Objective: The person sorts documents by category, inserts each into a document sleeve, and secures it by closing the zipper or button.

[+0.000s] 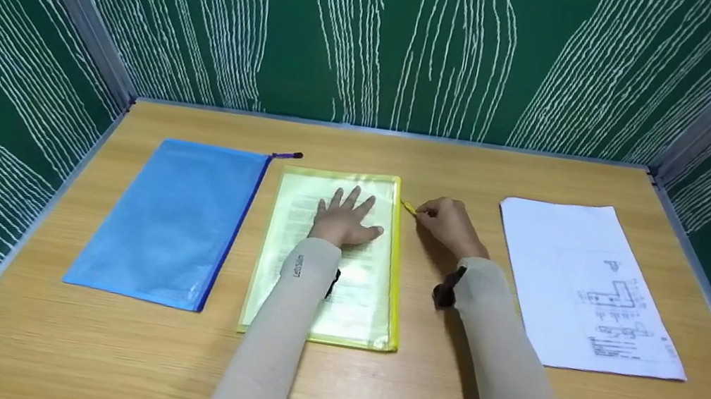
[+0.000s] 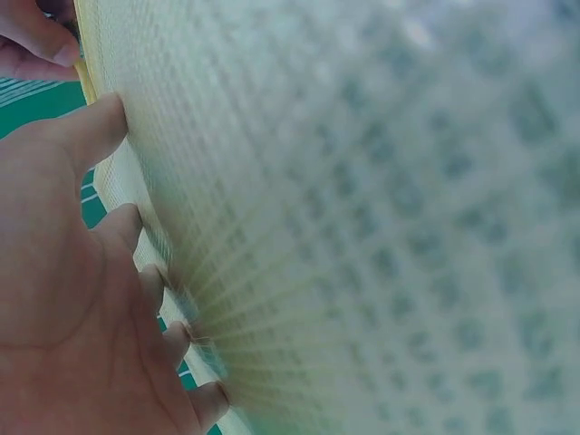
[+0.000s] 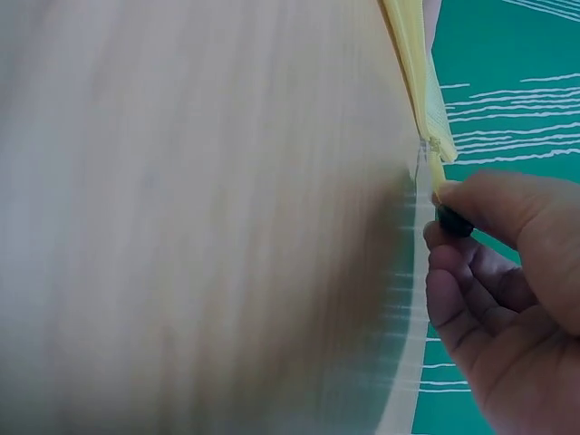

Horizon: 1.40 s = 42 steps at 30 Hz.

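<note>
A translucent yellow zipper pouch [image 1: 279, 252] with printed sheets inside lies in the middle of the table. My left hand [image 1: 345, 219] rests on its upper part with fingers spread; in the left wrist view the fingertips [image 2: 116, 113] touch the mesh surface. At the pouch's right edge, near the top, my right hand [image 1: 451, 225] pinches the yellow zipper pull [image 1: 408, 207] between thumb and fingers. The right wrist view shows a dark end piece [image 3: 455, 222] of this pull between the thumb and fingers.
To the left lies a blue zipper pouch [image 1: 170, 220] with a dark-tipped pull [image 1: 288, 154] at its top right corner. White paper sheets [image 1: 551, 273] with a technical drawing lie at the right. Green panels with white lines [image 1: 395, 41] stand around the wooden table [image 1: 338, 397].
</note>
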Motion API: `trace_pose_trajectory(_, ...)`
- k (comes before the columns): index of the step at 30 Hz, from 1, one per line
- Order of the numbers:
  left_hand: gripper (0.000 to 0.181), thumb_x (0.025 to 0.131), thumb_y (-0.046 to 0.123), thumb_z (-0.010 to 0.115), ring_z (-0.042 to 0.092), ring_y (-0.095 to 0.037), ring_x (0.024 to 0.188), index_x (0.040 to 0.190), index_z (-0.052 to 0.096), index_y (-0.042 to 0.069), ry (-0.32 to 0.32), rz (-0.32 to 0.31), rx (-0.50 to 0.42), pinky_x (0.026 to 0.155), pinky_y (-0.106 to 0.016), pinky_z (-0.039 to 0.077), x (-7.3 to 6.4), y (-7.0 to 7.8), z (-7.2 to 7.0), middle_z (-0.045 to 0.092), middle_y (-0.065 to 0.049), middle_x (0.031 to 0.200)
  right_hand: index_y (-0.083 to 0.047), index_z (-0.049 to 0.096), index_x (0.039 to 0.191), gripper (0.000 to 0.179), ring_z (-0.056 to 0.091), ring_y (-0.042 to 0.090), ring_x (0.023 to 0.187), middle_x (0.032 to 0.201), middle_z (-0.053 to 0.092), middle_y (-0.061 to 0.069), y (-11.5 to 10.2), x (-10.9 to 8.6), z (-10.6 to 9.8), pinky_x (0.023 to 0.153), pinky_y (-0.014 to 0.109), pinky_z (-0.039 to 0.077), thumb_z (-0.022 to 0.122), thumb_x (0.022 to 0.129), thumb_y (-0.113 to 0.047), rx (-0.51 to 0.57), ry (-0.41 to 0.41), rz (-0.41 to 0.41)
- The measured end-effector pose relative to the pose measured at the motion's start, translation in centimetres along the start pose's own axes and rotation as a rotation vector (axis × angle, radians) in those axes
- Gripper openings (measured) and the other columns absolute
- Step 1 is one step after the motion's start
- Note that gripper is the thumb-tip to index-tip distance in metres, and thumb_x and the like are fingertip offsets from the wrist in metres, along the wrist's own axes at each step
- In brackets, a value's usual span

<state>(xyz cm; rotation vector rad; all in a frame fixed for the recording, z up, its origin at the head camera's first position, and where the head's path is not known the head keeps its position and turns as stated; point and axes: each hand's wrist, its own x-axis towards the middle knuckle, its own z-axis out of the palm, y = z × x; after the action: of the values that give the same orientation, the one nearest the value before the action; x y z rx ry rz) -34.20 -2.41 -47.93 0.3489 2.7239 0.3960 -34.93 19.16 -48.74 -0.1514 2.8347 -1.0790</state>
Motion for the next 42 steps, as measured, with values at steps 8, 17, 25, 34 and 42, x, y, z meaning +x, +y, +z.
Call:
trace_pose_trajectory(8, 0.071, 0.094, 0.060, 0.042, -0.006, -0.031, 0.150, 0.155, 0.016, 0.032, -0.003, -0.003, -0.016, 0.118, -0.057, 0.000, -0.2, 0.0, -0.1, 0.001, 0.002, 0.163, -0.002, 0.073, 0.108, 0.020, 0.065, 0.029, 0.102, 0.110, 0.069, 0.018, 0.1, -0.2, -0.1, 0.088, 0.042, 0.054, 0.062, 0.092, -0.007, -0.045, -0.055, -0.073)
trace_pose_trajectory(17, 0.071, 0.094, 0.060, 0.042, -0.006, -0.030, 0.150, 0.155, 0.016, 0.032, -0.003, -0.005, -0.013, 0.119, -0.057, 0.000, -0.1, 0.2, -0.1, 0.001, 0.002, 0.163, -0.004, 0.074, 0.107, 0.019, 0.060, 0.024, 0.093, 0.108, 0.068, 0.016, 0.4, -0.5, -0.7, 0.084, 0.038, 0.054, 0.062, 0.092, -0.007, -0.018, -0.081, -0.025)
trace_pose_trajectory(25, 0.071, 0.094, 0.060, 0.042, -0.007, -0.029, 0.150, 0.155, 0.014, 0.034, -0.021, -0.008, -0.020, 0.119, -0.056, -0.002, -0.2, 0.0, -0.2, -0.001, 0.003, 0.163, -0.008, 0.074, 0.106, 0.019, 0.057, 0.019, 0.083, 0.101, 0.069, 0.011, 1.2, -1.0, -1.2, 0.074, 0.028, 0.049, 0.062, 0.093, -0.016, 0.063, -0.119, 0.032)
trace_pose_trajectory(34, 0.072, 0.094, 0.062, 0.042, -0.008, -0.029, 0.150, 0.155, 0.014, 0.034, -0.019, -0.007, -0.025, 0.119, -0.056, -0.002, -0.1, -0.2, 0.1, -0.001, 0.003, 0.163, -0.011, 0.075, 0.105, 0.020, 0.054, 0.017, 0.076, 0.100, 0.069, 0.009, 2.0, -1.7, -1.2, 0.065, 0.025, 0.047, 0.064, 0.093, -0.023, 0.117, -0.134, 0.030)
trace_pose_trajectory(42, 0.072, 0.094, 0.061, 0.042, -0.009, -0.029, 0.150, 0.155, 0.015, 0.033, -0.014, 0.001, -0.036, 0.119, -0.056, -0.003, -0.1, -0.2, 0.1, -0.001, 0.003, 0.163, -0.011, 0.075, 0.105, 0.021, 0.051, 0.016, 0.072, 0.096, 0.067, 0.008, 2.5, -2.3, -1.6, 0.062, 0.024, 0.045, 0.064, 0.093, -0.024, 0.136, -0.154, 0.014)
